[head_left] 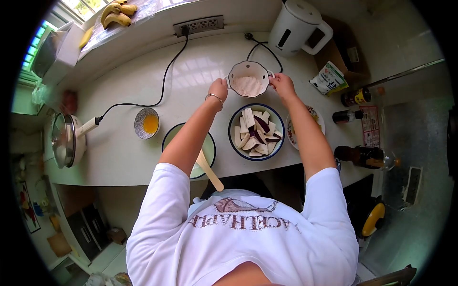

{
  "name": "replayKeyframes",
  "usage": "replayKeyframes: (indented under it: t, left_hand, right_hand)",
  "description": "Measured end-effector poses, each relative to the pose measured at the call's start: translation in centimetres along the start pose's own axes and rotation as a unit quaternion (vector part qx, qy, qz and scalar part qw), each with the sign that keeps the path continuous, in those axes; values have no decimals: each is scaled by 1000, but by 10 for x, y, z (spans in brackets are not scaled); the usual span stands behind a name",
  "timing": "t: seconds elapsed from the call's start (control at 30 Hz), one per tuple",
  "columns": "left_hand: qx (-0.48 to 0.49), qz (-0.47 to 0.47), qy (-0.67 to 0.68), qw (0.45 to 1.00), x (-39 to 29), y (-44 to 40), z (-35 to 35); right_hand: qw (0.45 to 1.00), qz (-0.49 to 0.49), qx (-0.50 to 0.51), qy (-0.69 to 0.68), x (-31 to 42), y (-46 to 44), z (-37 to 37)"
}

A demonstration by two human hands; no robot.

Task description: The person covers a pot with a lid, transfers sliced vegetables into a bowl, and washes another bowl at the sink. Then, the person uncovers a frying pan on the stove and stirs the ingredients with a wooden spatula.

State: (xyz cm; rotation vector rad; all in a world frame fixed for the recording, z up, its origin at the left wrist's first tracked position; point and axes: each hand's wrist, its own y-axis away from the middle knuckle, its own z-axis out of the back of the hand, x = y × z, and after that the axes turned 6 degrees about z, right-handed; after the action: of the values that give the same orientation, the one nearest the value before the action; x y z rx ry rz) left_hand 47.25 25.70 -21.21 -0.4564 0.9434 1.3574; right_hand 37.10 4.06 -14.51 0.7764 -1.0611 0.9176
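Both hands grip a scalloped white bowl with dark dots (248, 67) by its two side handles. Pale pinkish powder, perhaps flour (247, 86), lies inside it. My left hand (218, 88) is closed on the left handle, and my right hand (282, 86) on the right one. Just below stands a blue-rimmed bowl (232, 148) of cut eggplant pieces (260, 131). To its left, partly behind my left forearm, is a pale green bowl (208, 148) with a wooden spatula (208, 170) leaning out. A small patterned bowl (139, 125) holds yellow liquid, perhaps beaten egg.
A white kettle (295, 31) stands at the back right near a bag (329, 78) and several bottles (347, 116). My right forearm partly covers a plate (318, 118). At far left sits a corded electric pot (71, 140), its black cord (164, 81) crossing the counter. Bananas (117, 14) lie on the ledge.
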Motion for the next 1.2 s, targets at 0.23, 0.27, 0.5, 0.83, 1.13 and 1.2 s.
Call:
replayKeyframes:
  t: [0.23, 0.27, 0.5, 0.83, 1.13, 1.2]
  left_hand:
    - [16, -104, 262, 959, -98, 79, 133]
    - [31, -107, 306, 945, -102, 97, 149]
    - [-9, -15, 414, 910, -48, 261, 209]
    - [-278, -38, 487, 827, 67, 515, 259]
    - [-417, -173, 523, 723, 215, 670, 329]
    - [-507, -153, 449, 720, 266, 701, 344]
  right_hand:
    - [989, 69, 41, -122, 137, 74, 1]
    - [984, 44, 90, -148, 149, 93, -1]
    - [891, -63, 274, -356, 150, 226, -45]
    - [785, -85, 519, -328, 171, 390, -167]
    - [685, -106, 661, -286, 211, 545, -355]
    - [644, -115, 704, -278, 213, 589, -409]
